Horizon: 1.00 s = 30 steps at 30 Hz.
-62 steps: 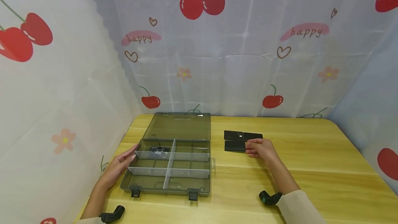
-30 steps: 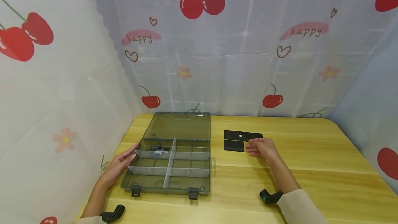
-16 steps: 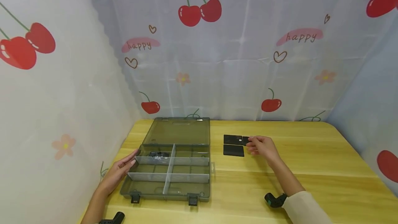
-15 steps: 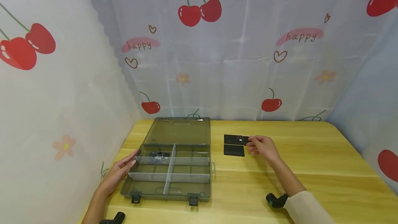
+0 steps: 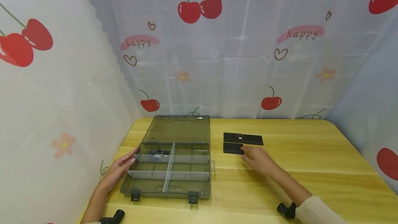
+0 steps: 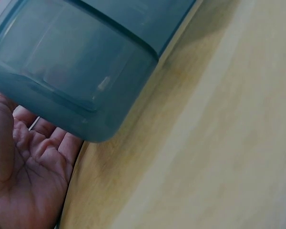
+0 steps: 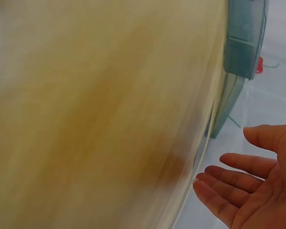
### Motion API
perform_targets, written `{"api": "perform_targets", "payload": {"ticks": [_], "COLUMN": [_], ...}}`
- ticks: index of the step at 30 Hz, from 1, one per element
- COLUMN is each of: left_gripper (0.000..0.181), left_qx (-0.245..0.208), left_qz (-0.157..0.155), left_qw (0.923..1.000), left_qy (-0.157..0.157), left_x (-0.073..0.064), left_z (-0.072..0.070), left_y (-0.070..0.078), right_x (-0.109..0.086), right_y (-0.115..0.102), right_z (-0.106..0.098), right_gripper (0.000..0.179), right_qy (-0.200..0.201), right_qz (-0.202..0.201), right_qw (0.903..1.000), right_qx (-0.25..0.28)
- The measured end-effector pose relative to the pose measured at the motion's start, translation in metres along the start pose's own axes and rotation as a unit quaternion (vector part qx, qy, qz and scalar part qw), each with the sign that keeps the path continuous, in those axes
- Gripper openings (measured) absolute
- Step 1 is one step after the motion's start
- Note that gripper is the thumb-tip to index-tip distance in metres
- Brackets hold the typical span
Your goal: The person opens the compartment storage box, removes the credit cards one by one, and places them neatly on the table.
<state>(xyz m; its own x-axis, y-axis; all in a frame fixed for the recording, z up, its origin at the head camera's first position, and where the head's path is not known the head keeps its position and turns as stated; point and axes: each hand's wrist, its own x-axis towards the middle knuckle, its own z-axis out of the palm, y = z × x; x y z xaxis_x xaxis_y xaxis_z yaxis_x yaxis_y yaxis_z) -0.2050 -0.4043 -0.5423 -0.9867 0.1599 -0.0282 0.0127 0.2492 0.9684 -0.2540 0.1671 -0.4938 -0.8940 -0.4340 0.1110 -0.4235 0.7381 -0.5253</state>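
Note:
My left hand (image 5: 115,173) rests along the left side of a smoky, see-through divider box (image 5: 186,193), fingers extended at its wall. In the left wrist view, the palm lies beside the box's corner. The box's lid (image 5: 178,129) is laid back. A dark card (image 5: 159,152) with "Vip" lettering lies in the back left compartment. To the box's right are a black card with VIP print (image 5: 231,137), a plain black card (image 5: 253,140) beside it, and another black card (image 5: 232,148) in front. My right hand (image 5: 259,160) has its fingertips at that front card's right edge; its thumb and fingers stand apart.
The wooden table (image 5: 311,161) meets a cherry-print curtain (image 5: 236,61) at the back and more curtain on the left and right. Pale dividers (image 5: 169,168) split the box into several compartments. Two dark latches (image 5: 193,198) stick out at its front.
My right hand moved from the front card to the back right card, then came forward and left to the front card again. The back right card shows fully now. My left hand stayed put.

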Motion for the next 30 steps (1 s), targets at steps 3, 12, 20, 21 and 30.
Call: {"api": "perform_targets", "payload": {"ticks": [3, 12, 20, 21, 30], "left_gripper": [0.058, 0.058, 0.057, 0.057, 0.057], "left_qx": [0.001, 0.005, 0.008, 0.010, -0.007], "left_qz": [-0.001, 0.000, 0.006, 0.005, 0.003], "left_qw": [1.0000, 1.0000, 0.9999, 0.9999, 1.0000], "left_qy": [-0.001, 0.002, -0.006, -0.005, -0.003], "left_x": [0.000, -0.002, -0.002, -0.001, 0.000], "left_z": [0.000, -0.002, -0.003, -0.003, -0.001], "left_y": [0.001, 0.003, 0.001, 0.001, -0.001], "right_x": [-0.004, -0.012, -0.012, -0.012, -0.013], "right_y": [-0.002, -0.006, -0.008, -0.007, -0.007], "right_z": [0.001, -0.001, -0.004, -0.004, -0.004], "right_gripper": [0.046, 0.056, 0.059, 0.059, 0.059], "right_qy": [-0.038, -0.101, -0.118, -0.120, -0.127], "right_qz": [-0.015, -0.058, -0.044, -0.044, -0.042], "right_qw": [0.9985, 0.9900, 0.9881, 0.9878, 0.9861], "right_qx": [-0.036, -0.080, -0.087, -0.088, -0.098]}}
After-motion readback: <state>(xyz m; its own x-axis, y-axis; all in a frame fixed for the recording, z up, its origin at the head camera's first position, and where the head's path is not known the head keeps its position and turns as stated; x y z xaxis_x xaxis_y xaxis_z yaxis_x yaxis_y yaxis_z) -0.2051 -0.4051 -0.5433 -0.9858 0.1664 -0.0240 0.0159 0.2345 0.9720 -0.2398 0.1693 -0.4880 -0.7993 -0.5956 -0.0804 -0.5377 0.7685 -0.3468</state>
